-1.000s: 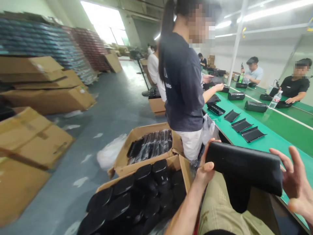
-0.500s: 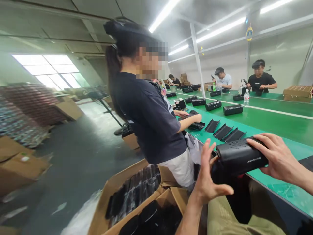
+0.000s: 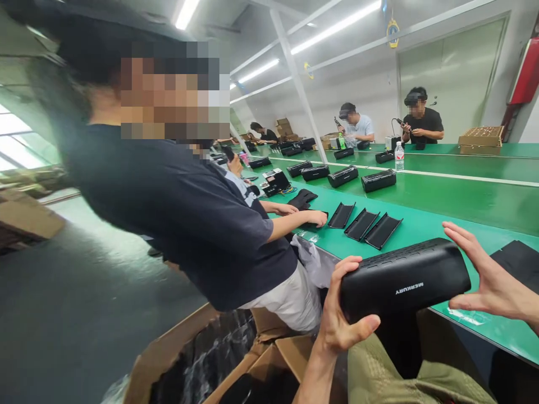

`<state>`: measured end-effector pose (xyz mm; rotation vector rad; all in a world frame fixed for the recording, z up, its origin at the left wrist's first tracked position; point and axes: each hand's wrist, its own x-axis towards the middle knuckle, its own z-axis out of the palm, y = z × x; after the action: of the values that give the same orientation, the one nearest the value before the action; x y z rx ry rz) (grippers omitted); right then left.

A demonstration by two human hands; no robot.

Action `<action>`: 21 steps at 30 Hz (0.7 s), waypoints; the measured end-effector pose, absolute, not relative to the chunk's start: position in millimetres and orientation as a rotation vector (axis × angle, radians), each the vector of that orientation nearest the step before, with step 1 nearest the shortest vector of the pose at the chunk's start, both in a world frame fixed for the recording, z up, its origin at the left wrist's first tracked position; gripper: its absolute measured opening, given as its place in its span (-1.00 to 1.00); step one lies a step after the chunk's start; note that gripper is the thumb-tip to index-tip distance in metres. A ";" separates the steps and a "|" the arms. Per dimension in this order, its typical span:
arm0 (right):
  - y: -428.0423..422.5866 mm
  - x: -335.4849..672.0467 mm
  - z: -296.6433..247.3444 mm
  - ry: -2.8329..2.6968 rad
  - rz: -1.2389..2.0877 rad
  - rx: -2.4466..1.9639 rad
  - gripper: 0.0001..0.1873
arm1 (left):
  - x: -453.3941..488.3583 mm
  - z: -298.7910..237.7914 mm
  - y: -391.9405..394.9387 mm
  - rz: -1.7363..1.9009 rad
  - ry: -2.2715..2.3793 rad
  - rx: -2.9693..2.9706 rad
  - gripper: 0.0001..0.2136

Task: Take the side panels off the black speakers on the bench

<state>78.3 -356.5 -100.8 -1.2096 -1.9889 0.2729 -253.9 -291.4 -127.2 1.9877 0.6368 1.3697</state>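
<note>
Since prior frame: right hand [image 3: 490,286] off the casing, open just beyond the speaker's end | black bar speaker [image 3: 404,280] at 4 o'clock, long axis near-level, rising rightward | left hand [image 3: 341,320] clamped on its nearer end | hands apart

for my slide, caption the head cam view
Left hand grips a black Merkury speaker, right hand open beside it.
</note>
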 end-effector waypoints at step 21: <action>-352.8 73.3 -141.4 -1.401 1.031 -1.301 -0.08 | -243.4 -162.5 -272.4 1.150 0.858 1.695 -0.13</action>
<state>73.3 -352.8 -141.4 -1.3008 -1.4009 1.0306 -243.4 -272.4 -162.5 1.6954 0.8576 1.1504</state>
